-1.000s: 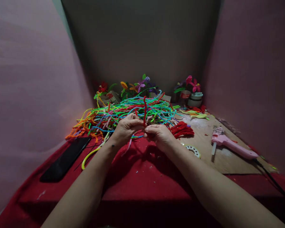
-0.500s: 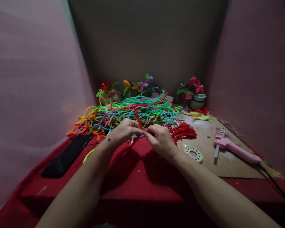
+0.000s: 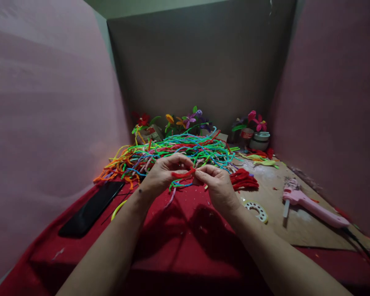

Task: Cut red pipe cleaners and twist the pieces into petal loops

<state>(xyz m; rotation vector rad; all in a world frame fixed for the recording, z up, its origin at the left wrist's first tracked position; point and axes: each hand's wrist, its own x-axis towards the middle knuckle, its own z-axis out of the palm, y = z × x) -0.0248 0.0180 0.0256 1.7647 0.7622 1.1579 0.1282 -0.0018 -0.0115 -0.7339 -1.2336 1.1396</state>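
Observation:
Between my two hands is a short red pipe cleaner (image 3: 182, 175), held low over the red cloth (image 3: 179, 230). My left hand (image 3: 166, 170) is closed on it, with thumb and fingers around its left part. My right hand (image 3: 214, 181) pinches its right end between thumb and forefinger. Just behind my hands spreads a tangled heap of pipe cleaners (image 3: 172, 144) in green, blue, orange and other colours. A bundle of red pipe cleaners (image 3: 244, 180) lies to the right of my right hand.
A black phone (image 3: 91, 209) lies at left. At right, a brown board (image 3: 274, 234) bears a pink glue gun (image 3: 316, 207) with a cord and a round white-and-yellow spool (image 3: 257, 210). Pipe-cleaner flowers (image 3: 189, 120) and a lidded jar (image 3: 260, 140) stand at the back.
The red pipe cleaner stood up from my fingers before; now it lies nearly level between my hands. My view has shifted slightly, so the table sits lower in it.

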